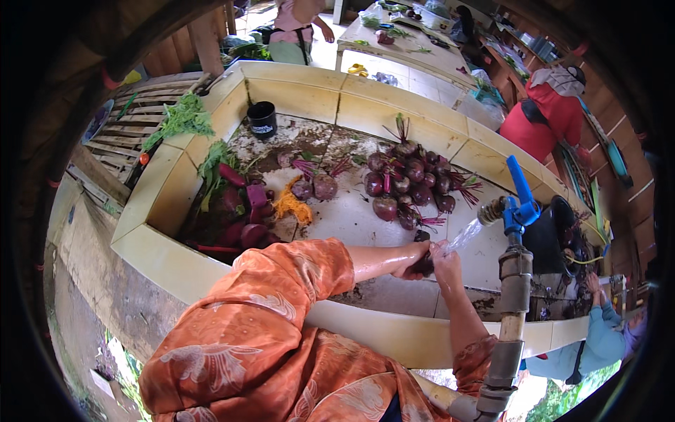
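Under the running water, my left hand (pixel 410 261) is wrapped round a dark beet (pixel 424 266), its fingers wet. My right hand (pixel 444 256) presses against the same beet from the other side, right where the stream lands; my fingers partly hide it. The water comes from a tap with a blue handle (pixel 522 184) to the right. Just beyond my hands lies a heap of dark red beets (pixel 415 176) with cut stems. Two paler, dirtier beets (pixel 324 187) rest farther left, beside an orange mesh scrubber (pixel 291 202).
A tiled basin wall (pixel 295 79) surrounds the work area. Red-purple beets (pixel 254 235) crowd its left corner, near a black mug (pixel 262 119). The tap's grey upright pipe (pixel 516 281) stands close to my right forearm. A black bucket (pixel 552 235) sits behind it. Other people work around the basin.
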`<state>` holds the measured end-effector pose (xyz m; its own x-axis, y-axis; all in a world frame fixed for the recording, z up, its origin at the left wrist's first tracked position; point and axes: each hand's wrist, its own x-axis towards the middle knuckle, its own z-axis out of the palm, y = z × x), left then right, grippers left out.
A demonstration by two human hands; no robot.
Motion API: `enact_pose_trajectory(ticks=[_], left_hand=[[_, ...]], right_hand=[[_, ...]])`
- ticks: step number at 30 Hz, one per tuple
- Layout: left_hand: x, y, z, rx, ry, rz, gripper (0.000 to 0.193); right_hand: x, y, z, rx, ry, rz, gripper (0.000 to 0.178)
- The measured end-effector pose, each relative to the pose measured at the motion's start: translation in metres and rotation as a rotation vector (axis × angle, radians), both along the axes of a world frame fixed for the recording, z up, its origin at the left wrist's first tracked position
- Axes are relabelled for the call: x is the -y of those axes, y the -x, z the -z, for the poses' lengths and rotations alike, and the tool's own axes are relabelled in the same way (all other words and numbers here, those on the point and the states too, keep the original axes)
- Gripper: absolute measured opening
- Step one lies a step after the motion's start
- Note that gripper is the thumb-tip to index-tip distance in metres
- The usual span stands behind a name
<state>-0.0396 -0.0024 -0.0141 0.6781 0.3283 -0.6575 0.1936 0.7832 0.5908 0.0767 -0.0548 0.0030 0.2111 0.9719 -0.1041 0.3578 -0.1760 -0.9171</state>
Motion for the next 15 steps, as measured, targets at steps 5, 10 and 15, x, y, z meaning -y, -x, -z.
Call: enact_pose_trajectory(ticks=[5, 10, 15], left_hand=[[-0.039, 0.076, -0.013, -0.095, -0.534, 0.164, 0.051], [-0.119, 0.215, -0.051, -0.651, -1.165, 0.085, 0.049], [-0.130, 0.291, -0.047, -1.545, -1.588, 0.484, 0.057]], right_hand=[[0.011, -0.004, -0.022, -0.115, 0.241, -0.142, 0.040], [0.013, -0.025, -0.022, -0.112, 0.364, -0.378, 0.040], [-0.005, -0.049, 0.013, 0.339, 0.394, -0.404, 0.036]])
